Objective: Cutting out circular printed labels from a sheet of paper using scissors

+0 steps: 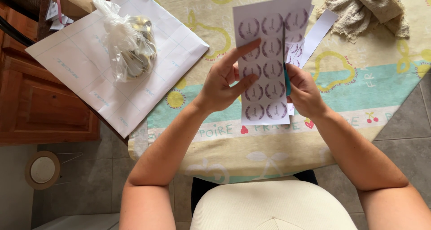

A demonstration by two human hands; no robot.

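A white paper sheet printed with rows of round purple emblem labels is held upright above the middle of the table, over a tablecloth of pale yellow and turquoise with fruit drawings. The left hand pinches the sheet's left margin, forefinger stretched up across the printed face and thumb hidden behind it. The right hand is closed on a pair of scissors with a turquoise handle, whose dark blade runs up along the sheet's right-hand column; how far the blades gape I cannot tell.

The sheet looks light and thin, and it would likely flop or curl if held by one corner (ordinary printer paper, by the look of it). It seems best taken at a side margin, close beside the line of the blade, so it stays taut without creasing the printed circles. The labels stand in two full columns with a third partly cut away; each shows a wreath-like ring around a small central figure. More white paper strips lie behind it.

Toward the table's far-left corner a large white paper sheet with faint grid lines overhangs the edge, bearing a knotted clear plastic bag of brassy metal lids. A crumpled beige cloth lies at the far-right edge.
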